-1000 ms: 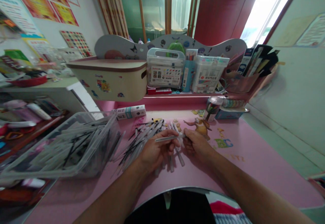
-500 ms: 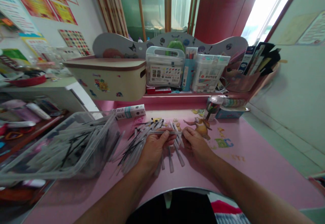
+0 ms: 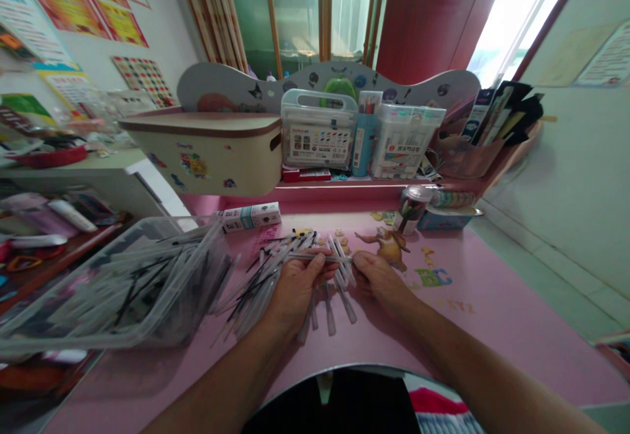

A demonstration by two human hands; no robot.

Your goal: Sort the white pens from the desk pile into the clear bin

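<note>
My left hand is closed on a thin clear pen tube, held level above the pink desk. At the tube's right end my right hand is pinched, its fingertips round that end. Under and beside my left hand lies a loose pile of clear tubes and dark refills. Several more clear tubes lie spread between the two hands. To the left stands a clear plastic bin holding many tubes and dark refills.
A white box lies behind the pile. On the raised shelf stand a cream storage bin, a marker case and a pen set. A lidded jar and a blue box stand at the back right.
The hands hold nearly the same pose on the tube. The view has shifted very slightly.
</note>
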